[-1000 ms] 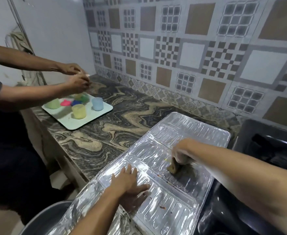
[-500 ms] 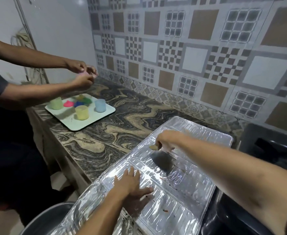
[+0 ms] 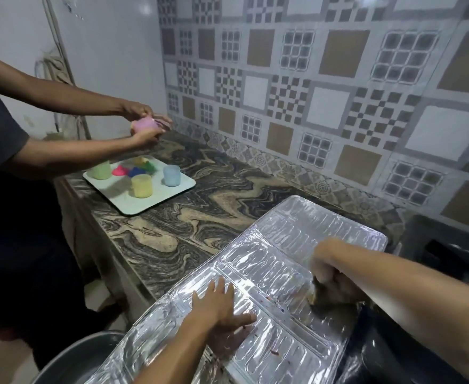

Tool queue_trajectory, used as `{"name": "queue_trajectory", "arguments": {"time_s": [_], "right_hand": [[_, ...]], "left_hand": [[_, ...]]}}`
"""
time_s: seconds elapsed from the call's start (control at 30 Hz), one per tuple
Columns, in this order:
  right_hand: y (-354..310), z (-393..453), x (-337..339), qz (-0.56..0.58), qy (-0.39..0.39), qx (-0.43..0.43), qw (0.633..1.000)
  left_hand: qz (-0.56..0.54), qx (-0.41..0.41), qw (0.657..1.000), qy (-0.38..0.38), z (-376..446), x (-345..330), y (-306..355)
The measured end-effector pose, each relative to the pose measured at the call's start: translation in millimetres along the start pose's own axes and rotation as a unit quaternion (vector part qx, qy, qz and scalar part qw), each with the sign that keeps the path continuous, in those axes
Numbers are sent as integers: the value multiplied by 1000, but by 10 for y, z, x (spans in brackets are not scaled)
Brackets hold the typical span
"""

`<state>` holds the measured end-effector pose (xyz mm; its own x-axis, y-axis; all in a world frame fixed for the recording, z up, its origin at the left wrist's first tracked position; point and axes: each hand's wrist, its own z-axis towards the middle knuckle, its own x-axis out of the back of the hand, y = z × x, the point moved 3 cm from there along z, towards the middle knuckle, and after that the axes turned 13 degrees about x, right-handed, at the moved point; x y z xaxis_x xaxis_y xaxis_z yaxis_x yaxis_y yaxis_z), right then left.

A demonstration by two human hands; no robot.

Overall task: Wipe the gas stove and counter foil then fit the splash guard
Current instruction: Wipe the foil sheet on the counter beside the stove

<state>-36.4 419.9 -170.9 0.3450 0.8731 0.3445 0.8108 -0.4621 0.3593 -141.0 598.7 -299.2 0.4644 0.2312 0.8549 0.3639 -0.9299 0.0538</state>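
Note:
A shiny ribbed foil splash guard [image 3: 283, 245] lies flat on the marbled counter [image 3: 194, 217], reaching past its front edge. My left hand [image 3: 216, 306] presses flat on the foil's near middle with fingers spread. My right hand [image 3: 324, 273] grips a dark brownish wiping pad [image 3: 317, 291] against the foil near its right edge; the hand is blurred. Small reddish specks dot the foil by my left hand. The black gas stove [image 3: 443, 259] sits at the right, mostly behind my right arm.
Another person at the left holds a pink lump [image 3: 144, 126] in both hands above a pale tray [image 3: 172, 194] with coloured cups and dough. A grey round basin [image 3: 70, 361] sits below the counter's front edge. Patterned tiles cover the back wall.
My right hand swept with the pad to the foil's left, then back to its right edge. My left hand stayed pressed in place. The other person lifted a pink lump.

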Motion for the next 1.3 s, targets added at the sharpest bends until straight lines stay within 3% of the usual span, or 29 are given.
{"name": "queue_trajectory", "arguments": {"time_s": [0.07, 0.17, 0.27, 0.57, 0.73, 0.83, 0.97, 1.03, 1.17, 1.3], "right_hand": [[102, 20, 154, 35, 52, -14, 998], [125, 88, 420, 127, 209, 12, 970], [-68, 265, 528, 116, 298, 46, 946], [-172, 221, 68, 33, 90, 16, 995], [-26, -71, -99, 19, -9, -22, 1000], [244, -35, 131, 88, 26, -24, 995], [271, 120, 413, 187, 246, 29, 950], [62, 211, 459, 190, 297, 54, 934], [-309, 345, 350, 146, 220, 78, 961], [-266, 121, 215, 66, 112, 53, 990]], "left_hand": [[5, 1, 1000, 2, 2, -1, 2], [7, 1, 1000, 0, 7, -14, 6], [8, 4, 1000, -1, -8, -4, 6], [20, 7, 1000, -10, -27, -3, 6], [12, 5, 1000, -1, -37, -5, 17], [11, 7, 1000, 0, -49, 5, 18], [13, 7, 1000, -3, -43, 6, 13], [13, 7, 1000, -4, -42, -6, 11], [14, 7, 1000, -4, -44, 10, 14], [20, 7, 1000, -12, -39, 10, 12]]}}
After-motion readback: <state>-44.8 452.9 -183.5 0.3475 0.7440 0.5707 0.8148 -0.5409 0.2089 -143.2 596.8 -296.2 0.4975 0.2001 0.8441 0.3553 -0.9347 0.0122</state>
